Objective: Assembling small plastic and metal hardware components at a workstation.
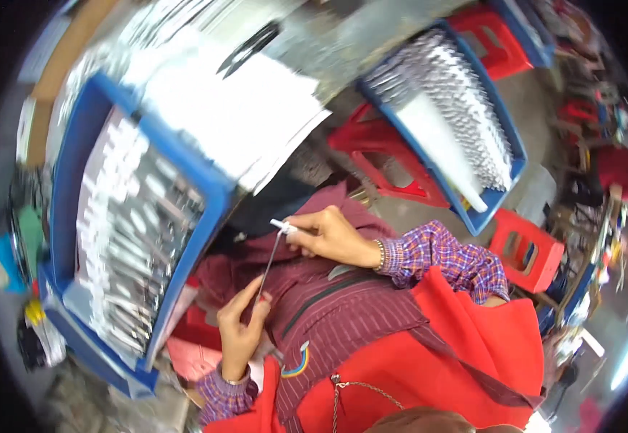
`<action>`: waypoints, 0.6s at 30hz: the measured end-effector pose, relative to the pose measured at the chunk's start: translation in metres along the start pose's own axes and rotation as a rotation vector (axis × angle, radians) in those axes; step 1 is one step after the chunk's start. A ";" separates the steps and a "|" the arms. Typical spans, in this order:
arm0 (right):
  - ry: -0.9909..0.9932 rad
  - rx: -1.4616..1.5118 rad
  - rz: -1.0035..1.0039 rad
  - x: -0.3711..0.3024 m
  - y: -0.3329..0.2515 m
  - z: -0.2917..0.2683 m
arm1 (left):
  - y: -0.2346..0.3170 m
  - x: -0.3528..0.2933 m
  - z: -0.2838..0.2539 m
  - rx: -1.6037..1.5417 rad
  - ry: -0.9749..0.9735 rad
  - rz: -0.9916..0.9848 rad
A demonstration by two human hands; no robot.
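A thin metal piece (271,260) with a small white part (283,226) at its upper end spans both my hands above my lap. My left hand (240,333) is closed round its lower end, thumb and fingers pinching. Up at the white part, the fingertips of my right hand (334,237) are pressed together on it. Blur hides the exact kind of the piece. To the left, a blue crate (216,198) holds rows of slim metal pieces (137,252) with white ends, similar in look.
White paper sheets (220,108) and black scissors (250,47) lie on the table ahead. Another blue crate (520,162) of similar pieces rests on a red stool (386,162) at the far right. Another red stool (527,249) stands nearer on the right.
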State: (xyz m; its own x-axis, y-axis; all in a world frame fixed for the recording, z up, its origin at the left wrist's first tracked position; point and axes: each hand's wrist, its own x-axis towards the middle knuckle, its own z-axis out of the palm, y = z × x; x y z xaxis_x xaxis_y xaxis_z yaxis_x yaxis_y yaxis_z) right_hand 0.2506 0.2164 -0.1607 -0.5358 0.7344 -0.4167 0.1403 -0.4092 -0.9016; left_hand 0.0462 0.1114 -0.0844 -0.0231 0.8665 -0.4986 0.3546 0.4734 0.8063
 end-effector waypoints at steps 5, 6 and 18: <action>0.073 0.321 0.057 -0.001 -0.006 -0.048 | -0.002 0.004 0.006 -0.201 -0.065 -0.083; 0.123 0.335 0.173 -0.006 -0.013 -0.068 | -0.009 0.008 0.009 -0.182 -0.097 -0.081; 0.627 0.338 0.350 -0.021 0.024 -0.251 | -0.024 0.006 0.035 -0.242 -0.200 -0.101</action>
State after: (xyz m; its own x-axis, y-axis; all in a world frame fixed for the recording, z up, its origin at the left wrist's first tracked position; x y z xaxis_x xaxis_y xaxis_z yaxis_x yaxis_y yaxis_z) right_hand 0.4745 0.3273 -0.2032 0.0754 0.6597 -0.7478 -0.1002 -0.7411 -0.6639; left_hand 0.0698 0.0996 -0.1177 0.1460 0.7765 -0.6129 0.1269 0.5998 0.7901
